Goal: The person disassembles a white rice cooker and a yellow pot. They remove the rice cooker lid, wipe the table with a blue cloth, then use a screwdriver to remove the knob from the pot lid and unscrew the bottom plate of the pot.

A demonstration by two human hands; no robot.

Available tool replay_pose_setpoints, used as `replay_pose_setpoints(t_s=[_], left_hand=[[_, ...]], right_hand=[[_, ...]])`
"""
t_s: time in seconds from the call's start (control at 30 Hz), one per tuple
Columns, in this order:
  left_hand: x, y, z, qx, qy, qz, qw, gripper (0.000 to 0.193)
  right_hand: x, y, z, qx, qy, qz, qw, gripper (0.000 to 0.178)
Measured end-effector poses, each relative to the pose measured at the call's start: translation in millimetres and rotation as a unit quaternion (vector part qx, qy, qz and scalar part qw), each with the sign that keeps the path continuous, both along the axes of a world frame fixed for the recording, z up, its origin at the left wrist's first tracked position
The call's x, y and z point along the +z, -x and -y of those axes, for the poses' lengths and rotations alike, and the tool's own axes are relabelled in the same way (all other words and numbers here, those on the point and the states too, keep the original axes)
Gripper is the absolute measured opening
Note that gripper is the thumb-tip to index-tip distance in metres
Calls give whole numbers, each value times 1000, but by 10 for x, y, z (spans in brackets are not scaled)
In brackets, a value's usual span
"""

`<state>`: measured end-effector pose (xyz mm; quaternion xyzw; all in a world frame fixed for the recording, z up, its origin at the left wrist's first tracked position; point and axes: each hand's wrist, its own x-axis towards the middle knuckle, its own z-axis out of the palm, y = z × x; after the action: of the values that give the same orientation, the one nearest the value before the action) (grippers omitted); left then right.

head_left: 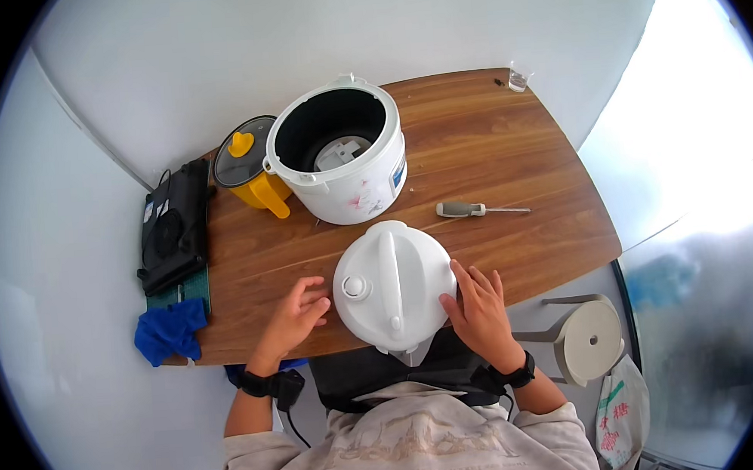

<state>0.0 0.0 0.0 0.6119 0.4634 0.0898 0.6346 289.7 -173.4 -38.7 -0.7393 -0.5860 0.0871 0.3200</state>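
A white round rice cooker lid (394, 286) lies on the near edge of the wooden table (509, 149), with a handle bar down its middle. My right hand (477, 306) rests against the lid's right rim, fingers spread. My left hand (296, 316) lies on the table just left of the lid, fingers loosely curled, fingertips near the rim. Behind the lid stands the white rice cooker body (339, 151), uncovered, with a dark inner wall. A screwdriver (478, 210) with a grey handle lies to the right of the body.
A yellow jug (252, 168) with a dark glass lid stands left of the cooker body. A black device (173, 226) and a blue cloth (171, 329) sit at the table's left end. A small clear cup (518, 79) is at the far corner. A beige stool (588, 338) stands lower right.
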Motion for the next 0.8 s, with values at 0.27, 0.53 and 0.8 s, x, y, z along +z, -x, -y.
replay_pose_setpoints(t_s=[0.27,0.53,0.8], left_hand=[[-22,-19,107,132,54,126,982,52],[-119,-88,157,95,56,181,977,70],[219,-188,324,31,-77,156,984,70]], right_hand=[[-17,224,-148,-9,-68,-80,994,52],[242,81,65,-26,15,-227,974,53],[761,16,273,-45,-59,-253,965,56]])
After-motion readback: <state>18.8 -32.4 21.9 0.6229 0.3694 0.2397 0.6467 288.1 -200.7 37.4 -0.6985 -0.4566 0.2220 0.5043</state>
